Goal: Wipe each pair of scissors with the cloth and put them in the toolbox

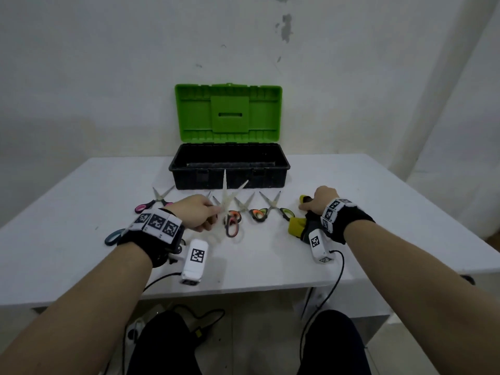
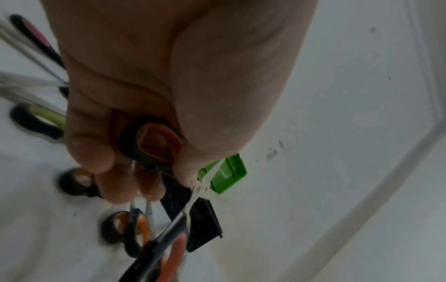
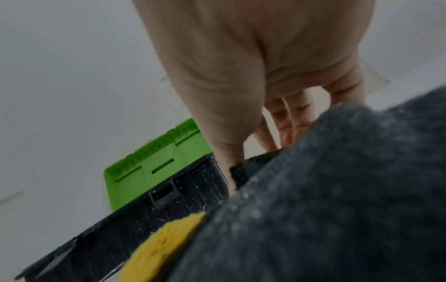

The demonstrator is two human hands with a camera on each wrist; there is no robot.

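My left hand (image 1: 209,212) holds a pair of orange-handled scissors (image 1: 226,194) just above the table, the blades spread and pointing up at the toolbox. The left wrist view shows my fingers (image 2: 96,152) curled round its handle ring (image 2: 156,145). The black toolbox (image 1: 230,182) stands open at the back with its green lid (image 1: 228,112) upright. My right hand (image 1: 308,205) grips the grey and yellow cloth (image 1: 297,226) on the table to the right. In the right wrist view my thumb and fingers (image 3: 284,122) pinch the cloth (image 3: 337,190) at its far edge.
Several more scissors lie in a row before the toolbox: a pink pair (image 1: 151,205), a black and red pair (image 1: 232,226), an orange and green pair (image 1: 257,213), a green pair (image 1: 284,211). A teal handle (image 1: 113,237) shows behind my left wrist. Cables hang over the table's front edge.
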